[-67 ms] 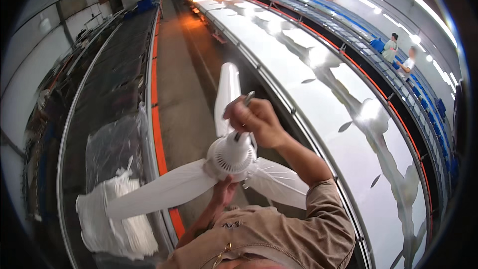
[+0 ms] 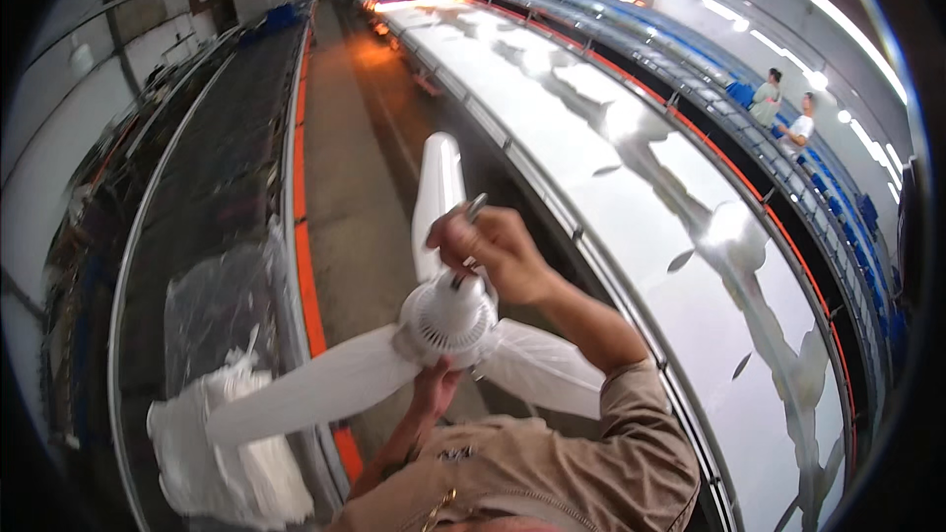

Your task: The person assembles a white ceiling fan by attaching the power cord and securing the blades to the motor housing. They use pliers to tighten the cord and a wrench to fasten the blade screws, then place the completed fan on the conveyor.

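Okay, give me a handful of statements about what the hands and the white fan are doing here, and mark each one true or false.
1. The right hand grips a thin metal tool above the round hub of the white three-bladed plastic fan. True.
2. The left hand rests flat on the long white conveyor table. False: it reaches up under the fan's hub, away from that table.
3. The fan has five black blades. False: three white blades show.
4. A heap of clear plastic bags and white wrapping lies to the person's left. True.
5. Two other people stand far off on the right by the blue racks. True.
6. The fan lies on the floor. False: it is held up between the hands.
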Tool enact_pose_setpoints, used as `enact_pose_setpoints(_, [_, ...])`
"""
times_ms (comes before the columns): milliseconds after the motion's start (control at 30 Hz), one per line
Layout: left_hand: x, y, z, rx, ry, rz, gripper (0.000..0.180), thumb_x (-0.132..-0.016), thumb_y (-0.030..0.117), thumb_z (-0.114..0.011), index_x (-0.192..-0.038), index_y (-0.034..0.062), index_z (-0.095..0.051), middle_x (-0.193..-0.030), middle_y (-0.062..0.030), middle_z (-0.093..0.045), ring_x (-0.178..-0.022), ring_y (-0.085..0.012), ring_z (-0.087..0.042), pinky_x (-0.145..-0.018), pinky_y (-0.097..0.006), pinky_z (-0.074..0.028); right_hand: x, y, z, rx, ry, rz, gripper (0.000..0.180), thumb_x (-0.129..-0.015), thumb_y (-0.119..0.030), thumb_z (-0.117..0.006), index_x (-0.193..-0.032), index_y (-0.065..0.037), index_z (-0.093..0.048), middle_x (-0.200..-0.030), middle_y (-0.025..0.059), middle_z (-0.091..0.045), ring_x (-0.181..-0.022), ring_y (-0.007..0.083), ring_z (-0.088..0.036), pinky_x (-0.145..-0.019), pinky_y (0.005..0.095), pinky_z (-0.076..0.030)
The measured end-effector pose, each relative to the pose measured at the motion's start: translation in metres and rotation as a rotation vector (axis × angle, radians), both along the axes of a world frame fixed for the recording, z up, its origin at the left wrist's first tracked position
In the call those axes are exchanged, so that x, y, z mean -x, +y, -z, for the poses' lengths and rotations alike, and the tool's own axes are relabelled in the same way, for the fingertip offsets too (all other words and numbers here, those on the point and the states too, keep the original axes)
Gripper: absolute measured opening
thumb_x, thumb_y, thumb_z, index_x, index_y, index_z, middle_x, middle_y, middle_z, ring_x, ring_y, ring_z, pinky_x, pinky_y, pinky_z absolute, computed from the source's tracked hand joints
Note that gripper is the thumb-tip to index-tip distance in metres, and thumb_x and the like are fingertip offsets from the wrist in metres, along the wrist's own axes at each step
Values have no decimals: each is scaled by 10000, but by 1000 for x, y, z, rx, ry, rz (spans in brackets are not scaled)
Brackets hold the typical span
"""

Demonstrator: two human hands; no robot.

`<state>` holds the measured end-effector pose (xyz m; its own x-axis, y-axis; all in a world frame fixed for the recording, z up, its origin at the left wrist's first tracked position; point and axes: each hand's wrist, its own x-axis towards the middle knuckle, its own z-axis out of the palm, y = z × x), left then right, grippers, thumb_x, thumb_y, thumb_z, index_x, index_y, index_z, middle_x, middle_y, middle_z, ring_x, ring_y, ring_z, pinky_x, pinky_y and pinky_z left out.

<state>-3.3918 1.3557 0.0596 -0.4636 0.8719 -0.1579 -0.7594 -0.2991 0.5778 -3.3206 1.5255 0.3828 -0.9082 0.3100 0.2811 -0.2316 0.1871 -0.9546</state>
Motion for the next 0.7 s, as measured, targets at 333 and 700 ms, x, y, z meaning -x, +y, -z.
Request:
enact_pose_setpoints(333, [281, 149, 27, -97, 146, -130, 784, -939, 282, -798, -1576, 124, -369, -1523, -92, -535, -1341, -312, -586, -1058, -491, -592, 276, 172, 23, -138, 162, -108, 526, -1146, -415, -411, -1029, 36, -656, -826, 86, -707, -774, 189, -697, -757, 360, -549])
enact_pose_setpoints(700, [571, 363, 13, -124, 29, -81, 759, -926, 198, -811, -1564, 144, -404, -1512, -67, -540, -1349, -277, -575, -1119, -491, -538, 578, 383, 18, -617, 189, 278, 519, -1068, -383, -604, -767, 38, -645, -720, 180, -658, -617, 335, -677, -606, 442, -533])
